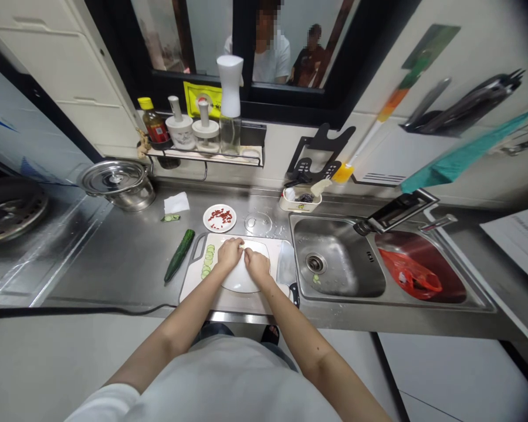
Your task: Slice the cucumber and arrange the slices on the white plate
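Bending left hand [230, 253] and right hand [257, 267] almost closed over the white plate [242, 280] on the cutting board [255, 302]; cannot tell of anything in either grip. Cucumber slices [207, 262] on the board's left, knife [287, 265] on its right, whole cucumber [179, 256] beside it.

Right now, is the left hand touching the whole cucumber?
Apart. The head view shows the left hand over the white plate, with a row of cucumber slices on the cutting board between it and the whole cucumber.

glossy metal counter [132, 258], smooth white plate [242, 284], matt paper [176, 203]
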The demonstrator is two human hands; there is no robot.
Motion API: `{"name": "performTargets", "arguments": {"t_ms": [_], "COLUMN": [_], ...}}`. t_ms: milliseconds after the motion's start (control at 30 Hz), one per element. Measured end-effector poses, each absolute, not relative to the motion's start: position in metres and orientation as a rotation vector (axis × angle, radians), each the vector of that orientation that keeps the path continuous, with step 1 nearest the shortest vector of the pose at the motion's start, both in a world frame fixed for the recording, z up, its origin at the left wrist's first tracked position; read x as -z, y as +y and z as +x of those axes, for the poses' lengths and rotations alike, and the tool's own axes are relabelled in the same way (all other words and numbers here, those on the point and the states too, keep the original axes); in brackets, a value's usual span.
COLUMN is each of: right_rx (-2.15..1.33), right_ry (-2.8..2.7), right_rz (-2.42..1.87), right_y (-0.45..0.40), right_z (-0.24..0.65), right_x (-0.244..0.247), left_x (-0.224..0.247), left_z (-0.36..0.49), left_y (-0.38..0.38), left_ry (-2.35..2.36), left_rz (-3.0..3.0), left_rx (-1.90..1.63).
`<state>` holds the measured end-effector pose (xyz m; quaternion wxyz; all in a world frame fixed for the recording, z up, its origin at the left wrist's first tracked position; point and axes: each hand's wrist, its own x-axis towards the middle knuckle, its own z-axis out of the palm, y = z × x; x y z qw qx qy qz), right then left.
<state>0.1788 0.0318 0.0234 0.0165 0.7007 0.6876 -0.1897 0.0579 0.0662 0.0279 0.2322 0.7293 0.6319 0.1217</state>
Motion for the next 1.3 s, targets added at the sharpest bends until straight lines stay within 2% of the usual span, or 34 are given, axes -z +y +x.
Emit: {"name": "performTargets", "arguments": {"t_ms": [833,1300], "right_rx": [0.576,0.563], "right_ry": [2.172,2.155], "right_rz": [2.196,2.207], "right_y": [0.027,0.015], "right_z": [0.182,0.186], "right_x": [-0.024,-0.020], "left_x": [-0.027,-0.026], "left_z": [0.058,-0.016], "left_y": [0.064,0.013], "left_ry": [1.721,1.992], "left_rz": [1.998,1.636], "left_rx": [-0.407,-0.545]}}
